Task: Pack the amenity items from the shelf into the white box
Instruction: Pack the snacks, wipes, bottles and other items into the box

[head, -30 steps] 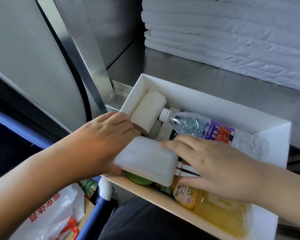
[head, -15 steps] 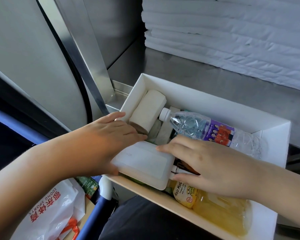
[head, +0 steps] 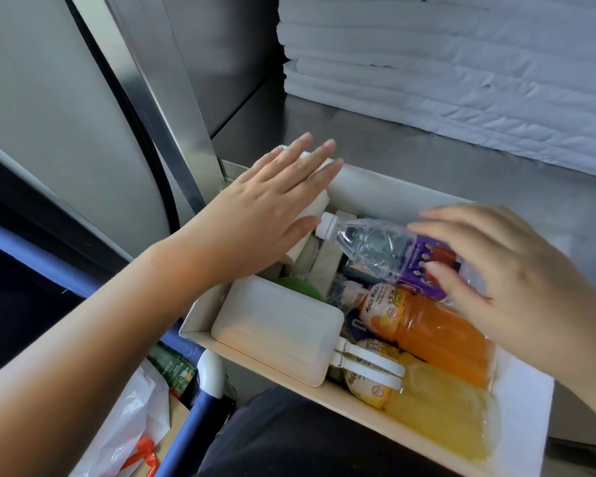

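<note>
**Fig.** Head view, packing in progress. The white box (head: 386,192) is the ref. for all positions. It is open-topped, w/ its far end over the steel shelf (head: 358,139) and its near wall toward the viewer.

**Hands.**
- Left hand (head: 269,215): fingers straight, palm down over the box's far-left corner. It covers most of a white roll (head: 319,201) lying along the box's left wall and grips nothing. Whether the palm touches the roll cannot be told.
- Right hand (head: 496,280): fingers spread and loosely bent, gripping nothing. It is over the box's right half, above the water bottle (head: 369,246). Contact w/ the bottle cannot be told (blur).
- The two hands are apart, w/ the bottle's cap btwn them.

**Contents (all inside the box).**
- Water bottle: on its side on top, across the far half, cap toward the left wall, purple label toward the right.
- Orange drink bottle (head: 437,335): on its side just nearer than the water bottle, ctr-right.
- Yellow drink bottle (head: 444,407): along the right part of the near wall.
- Frosted plastic case (head: 279,321): in the near-left corner, against the near wall.
- Green item (head: 296,287): mostly hidden, just beyond the case.

**Outside the box.**
- Stack of folded white linen (head: 461,80): behind the far wall, on the shelf.
- White plastic bag (head: 131,418) w/ red print: below the box's left side.
</note>
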Motion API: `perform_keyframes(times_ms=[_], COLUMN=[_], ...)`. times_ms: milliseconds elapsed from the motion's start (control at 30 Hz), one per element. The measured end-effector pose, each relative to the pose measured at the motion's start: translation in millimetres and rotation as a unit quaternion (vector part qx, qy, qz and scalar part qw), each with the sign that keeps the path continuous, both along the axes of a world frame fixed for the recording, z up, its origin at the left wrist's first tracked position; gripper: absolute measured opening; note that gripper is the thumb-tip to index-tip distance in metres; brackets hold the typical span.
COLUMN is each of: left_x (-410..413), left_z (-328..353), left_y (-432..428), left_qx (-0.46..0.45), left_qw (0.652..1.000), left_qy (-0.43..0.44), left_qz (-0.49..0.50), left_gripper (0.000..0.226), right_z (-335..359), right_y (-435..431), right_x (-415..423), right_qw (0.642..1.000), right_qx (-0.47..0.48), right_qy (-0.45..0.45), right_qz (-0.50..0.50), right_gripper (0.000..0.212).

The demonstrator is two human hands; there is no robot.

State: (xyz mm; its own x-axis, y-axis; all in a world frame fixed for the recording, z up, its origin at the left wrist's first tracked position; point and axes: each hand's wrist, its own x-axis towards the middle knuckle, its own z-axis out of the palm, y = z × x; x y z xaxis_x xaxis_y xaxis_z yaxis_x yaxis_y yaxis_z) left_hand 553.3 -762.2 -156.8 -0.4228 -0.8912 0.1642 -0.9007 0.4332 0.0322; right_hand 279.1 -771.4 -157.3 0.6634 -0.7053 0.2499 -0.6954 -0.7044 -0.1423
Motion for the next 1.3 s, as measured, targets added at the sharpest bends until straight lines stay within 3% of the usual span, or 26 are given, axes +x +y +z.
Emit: perform_keyframes(times_ms=[167, 333, 500, 600, 833, 1133, 1300], left_x=[-11.1, -9.1, -13.2, -14.3, -10.3, -3.7, -8.4], left_z=[-10.6, -18.3, -21.7, -21.8, -23.5, -19.7, -21.7], left_y=[-24.3, -30.1, -37.0, -39.9, -44.2, -79.5, -90.0], left_qx=[0.027, -0.006, -0.056, -0.065, -0.076, -0.052, 0.005], left_qw=[0.998, 0.996, 0.990, 0.987, 0.985, 0.981, 0.974], left_qy=[-0.038, -0.077, -0.126, -0.145, -0.144, -0.172, -0.215], left_qz=[-0.045, -0.045, -0.029, -0.025, -0.050, -0.076, -0.075], left_gripper=[0.058, 0.061, 0.061, 0.062, 0.064, 0.064, 0.060], right_z=[-4.4, -3.1, -14.1, -14.5, -10.2, 4.9, 3.0], right_y=[11.9, 27.9, 32.3, 26.9, 24.3, -2.7, -5.7], right_x=[-31.4, -45.6, -43.5, -43.4, -40.2, -47.1, -48.4], right_qw=[0.993, 0.984, 0.987, 0.983, 0.979, 0.972, 0.961], right_qx=[0.066, 0.074, 0.052, 0.062, 0.075, 0.108, 0.144], right_qy=[-0.031, -0.076, -0.065, -0.061, -0.050, -0.055, -0.075], right_qz=[-0.096, -0.143, -0.135, -0.160, -0.182, -0.202, -0.222], right_gripper=[0.045, 0.044, 0.042, 0.059, 0.063, 0.066, 0.062])
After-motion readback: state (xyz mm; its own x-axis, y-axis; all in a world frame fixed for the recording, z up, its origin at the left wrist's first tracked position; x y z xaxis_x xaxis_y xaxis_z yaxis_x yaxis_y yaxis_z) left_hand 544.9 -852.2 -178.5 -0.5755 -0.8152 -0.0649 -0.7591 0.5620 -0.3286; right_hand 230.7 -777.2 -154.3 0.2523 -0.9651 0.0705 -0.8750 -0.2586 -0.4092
